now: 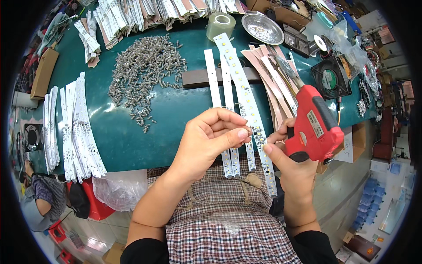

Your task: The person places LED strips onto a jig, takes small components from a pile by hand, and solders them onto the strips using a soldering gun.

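Note:
My left hand [210, 138] pinches something small between thumb and fingers, pressed against a long white LED strip [246, 99] that slants across the green table [132, 132]; what the fingertips hold is too small to tell. My right hand [292, 165] grips a red soldering gun [314, 125] just right of that strip, its metal tip pointing up and away over the table. Three more white strips [222, 90] lie beside it, their near ends overhanging the table edge above my checked shirt.
A heap of small grey metal parts [147, 72] lies left of centre. Stacks of white strips [77, 130] sit at the left edge and along the back. A tape roll [220, 24], a metal dish [262, 27], a small black fan [330, 78] and pink strips [268, 81] lie right.

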A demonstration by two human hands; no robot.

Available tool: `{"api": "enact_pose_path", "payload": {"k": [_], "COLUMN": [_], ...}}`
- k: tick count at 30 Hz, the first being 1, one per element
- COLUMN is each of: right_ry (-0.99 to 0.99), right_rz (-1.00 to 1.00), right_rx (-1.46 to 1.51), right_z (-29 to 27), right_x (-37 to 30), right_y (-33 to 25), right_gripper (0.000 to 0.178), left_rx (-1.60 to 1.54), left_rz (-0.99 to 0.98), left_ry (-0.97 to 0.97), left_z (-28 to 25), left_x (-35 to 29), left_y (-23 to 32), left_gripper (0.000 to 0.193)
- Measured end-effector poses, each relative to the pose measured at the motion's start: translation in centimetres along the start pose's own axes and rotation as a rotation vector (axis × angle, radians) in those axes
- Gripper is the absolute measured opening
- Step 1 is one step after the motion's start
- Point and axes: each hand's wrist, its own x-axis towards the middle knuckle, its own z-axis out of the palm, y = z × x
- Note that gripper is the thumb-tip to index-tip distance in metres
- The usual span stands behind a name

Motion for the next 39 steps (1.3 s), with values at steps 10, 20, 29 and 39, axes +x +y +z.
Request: {"api": "enact_pose_path", "payload": {"k": [10, 20, 29, 39], "right_ry": [-0.033, -0.048, -0.079, -0.051], "right_rz": [-0.013, 0.018, 0.01, 0.015], "right_rx": [0.019, -0.033, -0.078, -0.157], "right_z": [0.1, 0.2, 0.2, 1.3], "right_x": [-0.1, -0.3, -0.4, -0.8], "right_y": [0.0, 0.1, 0.4, 0.6], "right_gripper": [0.046, 0.05, 0.053, 0.053], "left_rx": [-0.01, -0.039, -0.018, 0.085], "left_rz": [0.002, -0.025, 0.004, 0.096], "left_ry": [-0.009, -0.018, 0.007, 0.096], "left_z": [-0.2, -0.2, -0.2, 0.4], "left_x": [0.1, -0.1, -0.1, -0.1], "left_y": [-0.2, -0.3, -0.9, -1.3], "left_gripper": [0.02, 0.023, 0.022, 0.013]}}
